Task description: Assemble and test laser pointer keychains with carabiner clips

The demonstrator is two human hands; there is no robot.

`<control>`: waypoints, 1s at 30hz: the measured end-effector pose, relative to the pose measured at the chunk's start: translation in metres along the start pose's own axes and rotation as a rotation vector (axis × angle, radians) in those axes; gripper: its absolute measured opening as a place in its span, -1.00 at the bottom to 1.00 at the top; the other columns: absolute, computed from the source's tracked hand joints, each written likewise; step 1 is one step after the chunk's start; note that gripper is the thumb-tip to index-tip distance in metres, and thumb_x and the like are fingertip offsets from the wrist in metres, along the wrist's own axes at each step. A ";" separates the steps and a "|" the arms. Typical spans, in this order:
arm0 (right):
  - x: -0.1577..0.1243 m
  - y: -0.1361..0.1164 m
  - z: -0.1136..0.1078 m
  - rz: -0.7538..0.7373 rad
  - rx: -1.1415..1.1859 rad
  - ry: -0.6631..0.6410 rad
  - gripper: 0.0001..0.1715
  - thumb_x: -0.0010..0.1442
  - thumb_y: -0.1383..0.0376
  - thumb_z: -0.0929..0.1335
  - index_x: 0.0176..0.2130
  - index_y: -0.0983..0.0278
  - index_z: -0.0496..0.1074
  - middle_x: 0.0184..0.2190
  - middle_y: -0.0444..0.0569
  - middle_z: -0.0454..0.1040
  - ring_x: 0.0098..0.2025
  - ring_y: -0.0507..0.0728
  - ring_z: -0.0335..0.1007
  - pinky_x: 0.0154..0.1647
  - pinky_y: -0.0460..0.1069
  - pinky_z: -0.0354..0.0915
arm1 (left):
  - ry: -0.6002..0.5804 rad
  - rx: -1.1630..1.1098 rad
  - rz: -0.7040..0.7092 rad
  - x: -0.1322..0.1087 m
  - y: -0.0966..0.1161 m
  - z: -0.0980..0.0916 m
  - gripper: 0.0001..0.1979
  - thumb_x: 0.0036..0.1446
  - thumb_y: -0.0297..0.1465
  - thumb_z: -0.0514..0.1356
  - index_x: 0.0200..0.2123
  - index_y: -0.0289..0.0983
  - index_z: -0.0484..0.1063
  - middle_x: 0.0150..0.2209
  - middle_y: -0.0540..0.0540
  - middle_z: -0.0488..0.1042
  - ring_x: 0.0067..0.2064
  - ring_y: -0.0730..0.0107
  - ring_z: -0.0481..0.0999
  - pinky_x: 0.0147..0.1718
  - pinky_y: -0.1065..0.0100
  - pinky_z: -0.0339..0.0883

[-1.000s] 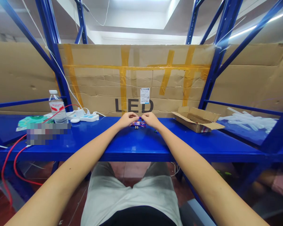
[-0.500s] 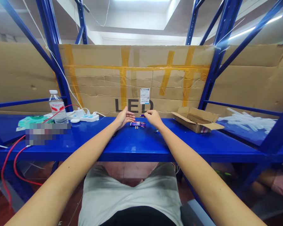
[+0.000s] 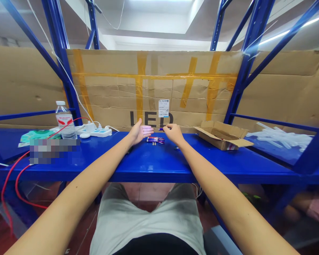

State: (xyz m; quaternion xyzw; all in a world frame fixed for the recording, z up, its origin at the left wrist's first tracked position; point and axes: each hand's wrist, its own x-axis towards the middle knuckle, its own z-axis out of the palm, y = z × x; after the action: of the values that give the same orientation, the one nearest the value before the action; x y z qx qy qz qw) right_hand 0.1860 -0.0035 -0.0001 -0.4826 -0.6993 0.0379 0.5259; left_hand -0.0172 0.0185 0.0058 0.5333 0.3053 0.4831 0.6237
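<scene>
My left hand point(image 3: 140, 132) is held just above the table, palm turned toward the right and fingers stretched out, with nothing in it. A pinkish tint shows on its fingers. Facing it, my right hand point(image 3: 173, 132) is closed around a slim purple tube point(image 3: 161, 129), whose end points at the left palm. Between and below the hands lies a small bundle of shiny purple and red metal tubes point(image 3: 155, 140). Tiny round silvery pieces point(image 3: 154, 143) lie in front of them. A small blue item point(image 3: 177, 148) sits beside my right wrist, too small to make out.
An open cardboard box point(image 3: 220, 136) stands right of my hands, with clear plastic strips point(image 3: 280, 136) beyond it. Leftward are a water bottle point(image 3: 65, 122), a white power strip point(image 3: 99, 132) and red cables point(image 3: 18, 182). A cardboard wall point(image 3: 108, 92) backs the blue table point(image 3: 149, 164).
My left hand has turned its palm more toward the camera, with its fingers straighter. My right hand keeps hold of the purple tube in nearly the same place.
</scene>
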 end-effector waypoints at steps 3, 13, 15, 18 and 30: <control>0.000 0.000 0.000 -0.006 -0.007 -0.004 -0.69 0.02 0.19 0.23 -0.66 0.27 0.26 -0.69 -0.16 0.16 -0.50 0.04 0.07 -0.45 -0.05 0.00 | -0.006 0.003 -0.013 0.000 0.000 0.001 -0.14 0.27 0.09 -0.25 0.20 -0.58 0.21 0.14 -0.53 0.36 0.13 -0.01 0.44 0.08 0.16 0.33; 0.000 0.000 0.001 -0.024 -0.012 -0.013 -0.70 0.03 0.21 0.23 -0.64 0.27 0.27 -0.66 -0.14 0.26 -0.50 0.04 0.08 -0.44 -0.05 0.01 | -0.015 0.012 -0.004 0.001 -0.001 -0.001 -0.19 0.28 0.07 -0.24 0.10 -0.55 0.33 0.04 -0.52 0.45 -0.04 -0.02 0.55 -0.04 0.11 0.40; -0.001 0.000 0.001 -0.030 -0.013 -0.016 -0.70 0.03 0.21 0.23 -0.65 0.27 0.26 -0.66 -0.14 0.26 -0.50 0.04 0.08 -0.44 -0.05 0.00 | -0.008 0.013 0.000 0.001 -0.001 -0.001 -0.19 0.28 0.07 -0.23 0.07 -0.57 0.35 0.02 -0.53 0.46 -0.06 -0.02 0.56 -0.05 0.12 0.41; -0.001 0.000 0.001 -0.036 -0.017 -0.018 -0.70 0.02 0.21 0.23 -0.65 0.27 0.26 -0.66 -0.13 0.26 -0.50 0.04 0.09 -0.45 -0.05 0.00 | 0.006 -0.007 0.007 0.001 -0.001 0.000 -0.20 0.28 0.06 -0.20 0.06 -0.60 0.35 -0.01 -0.54 0.47 -0.08 -0.01 0.57 -0.04 0.14 0.41; -0.001 0.000 0.001 -0.035 -0.026 -0.018 -0.69 0.03 0.22 0.22 -0.66 0.26 0.24 -0.69 -0.15 0.20 -0.52 0.04 0.07 -0.46 -0.05 -0.01 | 0.033 -0.043 0.006 -0.001 -0.002 0.002 -0.22 0.29 0.04 -0.18 0.04 -0.62 0.36 -0.03 -0.57 0.47 -0.06 0.01 0.57 0.03 0.17 0.38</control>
State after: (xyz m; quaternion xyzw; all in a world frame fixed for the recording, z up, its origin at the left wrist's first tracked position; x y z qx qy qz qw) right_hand 0.1853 -0.0038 -0.0005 -0.4767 -0.7130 0.0236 0.5137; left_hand -0.0147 0.0170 0.0046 0.5127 0.3037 0.5000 0.6284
